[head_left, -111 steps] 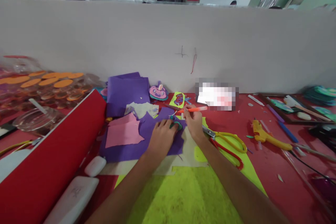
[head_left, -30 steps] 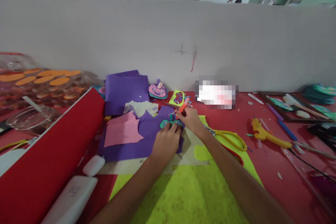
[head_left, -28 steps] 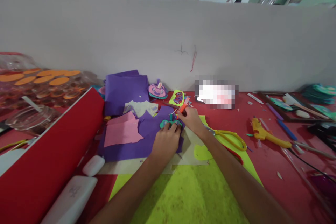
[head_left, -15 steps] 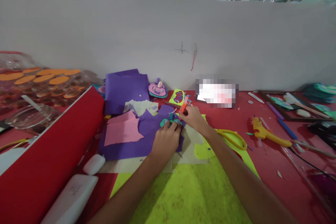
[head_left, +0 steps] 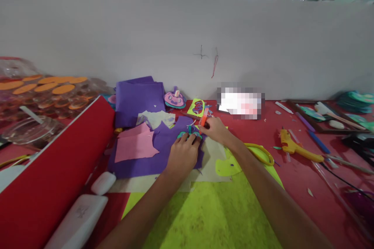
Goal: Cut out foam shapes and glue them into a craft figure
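My left hand presses its fingertips down on a small teal and purple felt cutout that lies on a purple felt sheet. My right hand grips a thin orange pen-like tool, its lower end at the far edge of the cutout. Most of the cutout is hidden under my fingers. A pink felt piece lies on the purple sheet to the left.
Yellow-handled scissors and a yellow glue gun lie to the right on the red table. A red felt roll runs along the left, with white cases beside it. Lime felt covers the near side; a grey partition stands behind.
The orange tool has swung from lying sideways to standing steeply over the cutout. My left hand has shifted slightly on the cutout, and my right forearm now covers more of the scissors.
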The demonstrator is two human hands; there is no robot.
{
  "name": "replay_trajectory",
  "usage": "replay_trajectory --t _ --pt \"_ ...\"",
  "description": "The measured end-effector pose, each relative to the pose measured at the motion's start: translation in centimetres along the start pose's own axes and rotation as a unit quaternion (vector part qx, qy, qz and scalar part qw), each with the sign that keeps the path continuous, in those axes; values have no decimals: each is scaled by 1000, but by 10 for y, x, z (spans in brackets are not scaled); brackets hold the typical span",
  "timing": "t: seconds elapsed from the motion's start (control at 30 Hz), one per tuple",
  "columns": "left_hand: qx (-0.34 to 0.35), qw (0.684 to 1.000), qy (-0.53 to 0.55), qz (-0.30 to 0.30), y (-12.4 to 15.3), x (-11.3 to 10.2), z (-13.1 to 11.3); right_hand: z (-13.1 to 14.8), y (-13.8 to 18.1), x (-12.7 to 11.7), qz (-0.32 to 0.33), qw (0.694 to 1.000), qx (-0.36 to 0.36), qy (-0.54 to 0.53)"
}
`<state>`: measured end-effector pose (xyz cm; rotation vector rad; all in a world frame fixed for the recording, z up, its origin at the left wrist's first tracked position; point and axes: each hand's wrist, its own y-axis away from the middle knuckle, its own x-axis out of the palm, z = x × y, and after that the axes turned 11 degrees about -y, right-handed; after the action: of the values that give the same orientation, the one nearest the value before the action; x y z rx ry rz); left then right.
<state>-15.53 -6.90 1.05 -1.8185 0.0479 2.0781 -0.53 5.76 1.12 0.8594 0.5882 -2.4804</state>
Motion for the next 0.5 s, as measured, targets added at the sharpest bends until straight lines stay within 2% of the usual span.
replay_trajectory --t 0.23,0.5 --pt "0 999 32 -11 -1 1 7 2 1 -5 22 1000 -10 -5" --pt "-28 987 160 -17 -10 21 26 7 4 -10 49 998 -9 -28"
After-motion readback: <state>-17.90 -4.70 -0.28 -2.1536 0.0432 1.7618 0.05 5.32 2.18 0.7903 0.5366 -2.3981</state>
